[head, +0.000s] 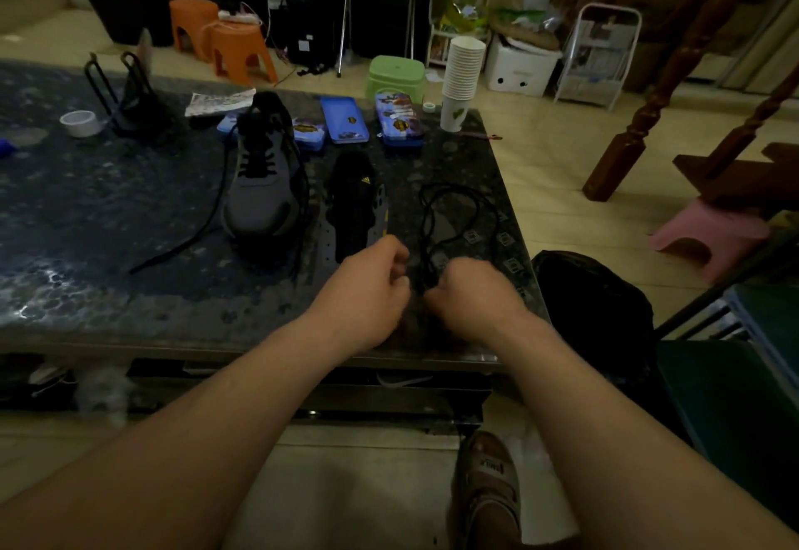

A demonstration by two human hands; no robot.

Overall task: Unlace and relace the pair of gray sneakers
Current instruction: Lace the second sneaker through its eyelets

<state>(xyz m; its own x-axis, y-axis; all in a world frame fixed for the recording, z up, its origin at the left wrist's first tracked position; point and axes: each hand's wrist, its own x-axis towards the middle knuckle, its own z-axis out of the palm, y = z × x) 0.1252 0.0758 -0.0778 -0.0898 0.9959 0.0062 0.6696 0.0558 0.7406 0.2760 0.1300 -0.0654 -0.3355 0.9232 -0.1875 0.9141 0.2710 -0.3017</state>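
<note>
sneakers gray, black laces | table dark speckled | stools orange | cases blue

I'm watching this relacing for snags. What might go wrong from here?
The loose lace lies in loops near the edge of the table; pulling may knot it or drag it off. The black lace on the dark table in dim light may make eyelets on the open sneaker easy to miss.

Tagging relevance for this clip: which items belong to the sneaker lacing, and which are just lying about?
Job: part-laced sneaker, unlaced sneaker, loose black lace, left hand, right hand.
Lying about: paper cups, tape roll, blue tins.
</note>
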